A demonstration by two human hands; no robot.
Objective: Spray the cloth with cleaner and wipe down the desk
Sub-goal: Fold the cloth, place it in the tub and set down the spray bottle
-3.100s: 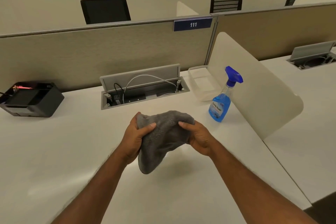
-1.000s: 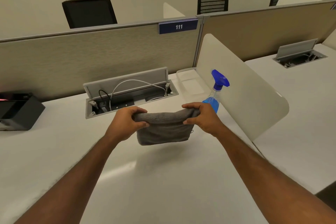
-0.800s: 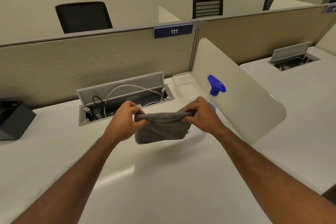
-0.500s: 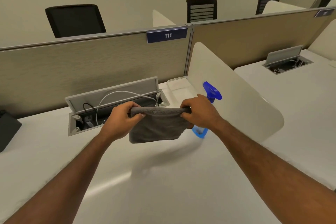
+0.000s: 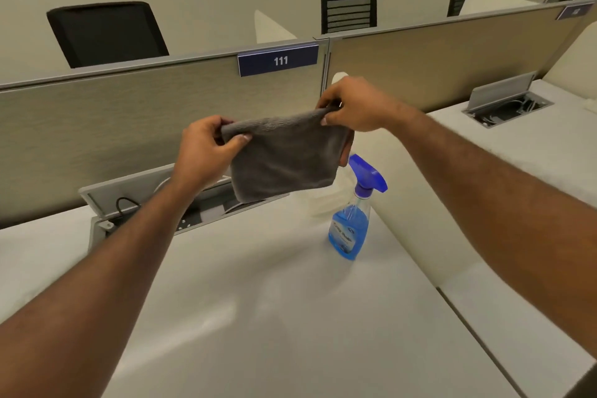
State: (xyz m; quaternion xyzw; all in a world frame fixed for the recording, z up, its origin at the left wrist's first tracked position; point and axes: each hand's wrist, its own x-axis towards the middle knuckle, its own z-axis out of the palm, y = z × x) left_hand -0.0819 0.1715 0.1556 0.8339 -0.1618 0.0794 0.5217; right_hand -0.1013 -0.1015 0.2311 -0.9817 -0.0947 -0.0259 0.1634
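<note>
A folded grey cloth point(image 5: 284, 158) hangs in the air above the white desk point(image 5: 258, 317), stretched between my two hands. My left hand point(image 5: 206, 152) pinches its upper left corner. My right hand point(image 5: 355, 103) pinches the upper right corner, a little higher. A clear spray bottle point(image 5: 350, 229) of blue cleaner with a blue trigger head stands on the desk below and right of the cloth, untouched.
An open cable tray point(image 5: 129, 203) with wires is set into the desk behind my left arm. A beige partition point(image 5: 129, 113) marked 111 closes the back. A white curved divider point(image 5: 420, 203) bounds the right side. A clear plastic container point(image 5: 326, 200) sits behind the bottle.
Both hands have lifted the cloth higher and spread it out flat; the right hand rose more than the left. The spray bottle, partly hidden before, now shows fully.
</note>
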